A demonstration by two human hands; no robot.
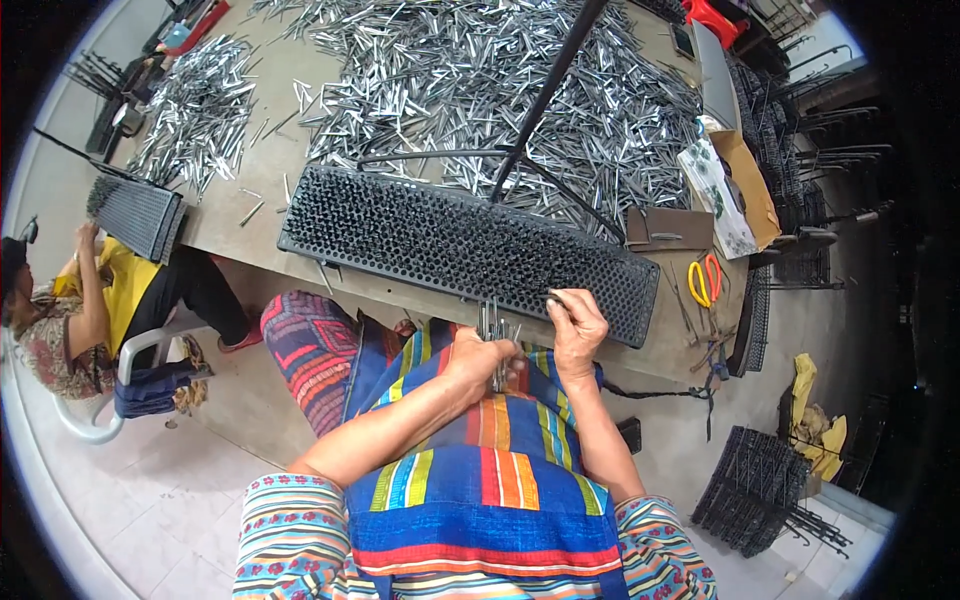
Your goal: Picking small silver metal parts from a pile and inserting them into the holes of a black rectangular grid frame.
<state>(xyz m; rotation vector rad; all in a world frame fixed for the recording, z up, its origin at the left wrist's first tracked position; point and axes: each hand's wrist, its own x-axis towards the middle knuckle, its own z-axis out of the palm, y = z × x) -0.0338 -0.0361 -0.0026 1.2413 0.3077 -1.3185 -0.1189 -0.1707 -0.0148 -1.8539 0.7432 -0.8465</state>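
My left hand (474, 362) is closed around a small bundle of thin metal pieces (490, 318), which stick up above the fingers in front of my apron. My right hand (578, 328) is pinched at the front part of a long black rack (612, 300) full of round holes. Whatever sits between those fingertips is too small to make out. Dark tips stand in many of the rack's holes, while the holes along its front and right end look bare. The rack lies tilted along the near table edge, and a black rod frame (540, 110) rises from it.
A wide heap of silvery metal pieces (430, 80) covers the table behind the rack. Scissors with red and yellow handles (705, 280) lie right, near a cardboard box (750, 185). A co-worker (75, 310) sits left by another rack (135, 215). Stacked black racks (750, 490) stand on the floor.
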